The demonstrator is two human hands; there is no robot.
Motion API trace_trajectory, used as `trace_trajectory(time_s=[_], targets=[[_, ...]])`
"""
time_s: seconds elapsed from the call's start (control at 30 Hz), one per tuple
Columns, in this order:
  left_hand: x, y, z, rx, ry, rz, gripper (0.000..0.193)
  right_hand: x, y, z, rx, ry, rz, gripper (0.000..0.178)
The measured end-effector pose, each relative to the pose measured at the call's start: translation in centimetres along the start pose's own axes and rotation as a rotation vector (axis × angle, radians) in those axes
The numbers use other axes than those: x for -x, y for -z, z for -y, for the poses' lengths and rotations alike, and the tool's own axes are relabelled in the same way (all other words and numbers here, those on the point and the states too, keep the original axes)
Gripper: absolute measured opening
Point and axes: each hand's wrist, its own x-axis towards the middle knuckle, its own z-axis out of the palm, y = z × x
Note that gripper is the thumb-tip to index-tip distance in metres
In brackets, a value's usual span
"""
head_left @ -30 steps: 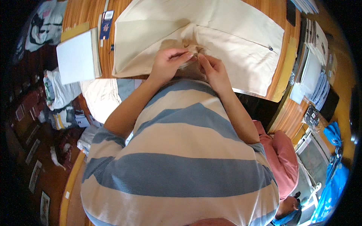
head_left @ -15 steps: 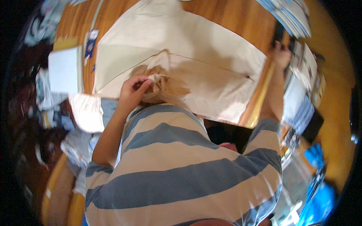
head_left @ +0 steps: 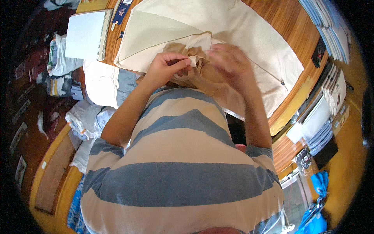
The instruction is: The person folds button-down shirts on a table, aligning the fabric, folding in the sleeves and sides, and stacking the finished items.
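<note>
A bunched, sheer brown fabric piece (head_left: 204, 74) lies at the near edge of the table, in front of my body. My left hand (head_left: 165, 70) pinches a small white tag or label (head_left: 193, 60) at the upper part of this fabric, thumb and forefinger pressed together. Just to the right, over the same fabric, is my right hand (head_left: 231, 64), smeared by motion. Whether it holds anything does not show. Under the fabric spreads a large cream cloth (head_left: 257, 35), with a darker seam or folded edge crossing it.
The wooden table (head_left: 288, 19) shows around the cloth. White sheets (head_left: 85, 35) and a dark blue tag (head_left: 121, 13) are at the left. A narrow black tray (head_left: 318, 52), folded blue-white cloths (head_left: 327, 29) and stacked garments (head_left: 319, 136) line the right. A blue bag (head_left: 313, 222) sits lower right.
My right hand has come from the black tray at the table's right edge to the brown fabric beside my left hand. My left hand keeps its pinch. The whole view has shifted.
</note>
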Motion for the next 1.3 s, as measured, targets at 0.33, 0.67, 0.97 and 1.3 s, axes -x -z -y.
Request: trace_trajectory(time_s=[0.33, 0.67, 0.97, 1.3], targets=[[-0.1, 0.9, -1.5, -0.511, -0.457, 0.023, 0.029, 1.2, -5.0, 3.9, -0.26, -0.362, -0.216, 0.014], [1.3, 1.9, 0.8, -0.422, -0.118, 0.153, 0.023, 2.8, -6.4, 5.0, -0.526, -0.722, -0.328, 0.018], [1.3, 2.6, -1.1, -0.193, -0.233, 0.085, 0.018, 1.3, -5.2, 7.1, -0.31, -0.404, -0.08, 0.013], [1.4, 2.9, -2.6, -0.275, -0.253, 0.147, 0.016, -0.3, -6.0, 6.4, -0.22, -0.231, -0.157, 0.015]])
